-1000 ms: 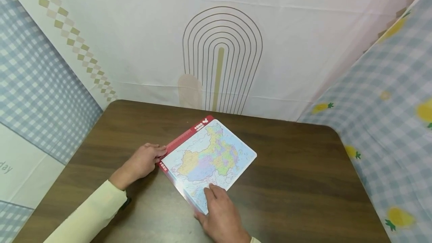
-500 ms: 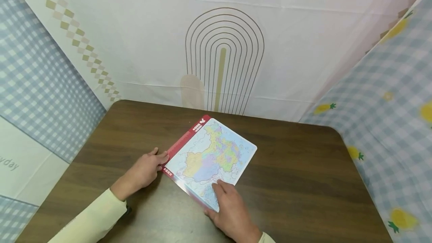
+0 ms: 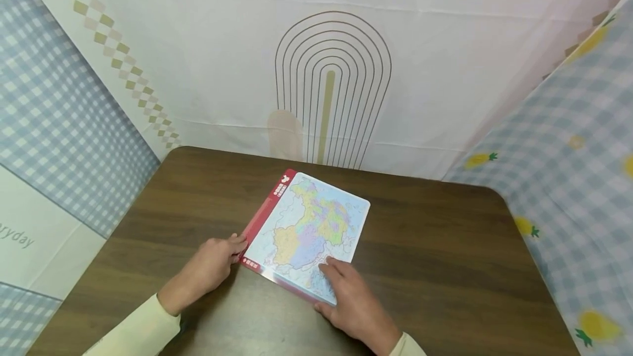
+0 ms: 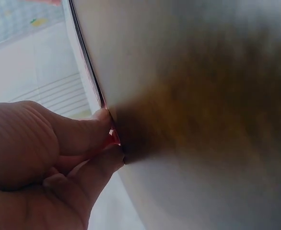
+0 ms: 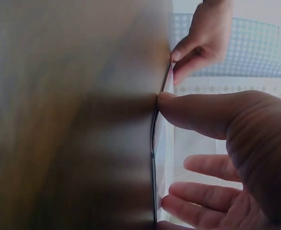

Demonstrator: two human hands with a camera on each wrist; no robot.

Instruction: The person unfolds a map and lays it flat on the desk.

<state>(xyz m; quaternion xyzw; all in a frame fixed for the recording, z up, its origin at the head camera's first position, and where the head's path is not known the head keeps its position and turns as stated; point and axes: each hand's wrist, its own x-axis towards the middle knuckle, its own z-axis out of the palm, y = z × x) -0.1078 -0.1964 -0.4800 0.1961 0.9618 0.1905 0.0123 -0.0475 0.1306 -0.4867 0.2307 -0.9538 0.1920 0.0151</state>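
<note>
Both hands [image 3: 207,268] hold map board [image 3: 309,229] on table [image 3: 445,268].

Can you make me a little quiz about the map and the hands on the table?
1. True or false: the map board lies on a brown table.
2. Which hand has its fingers lying on the map's picture side? A) left hand B) right hand C) neither
3. Fill in: the strip along the board's left edge is coloured ____.

Key
1. True. The board is on the dark brown wooden table.
2. B. The right hand holds the near corner with fingers on top of the map; the left hand pinches the board's red edge, as the left wrist view shows.
3. Red.
</note>
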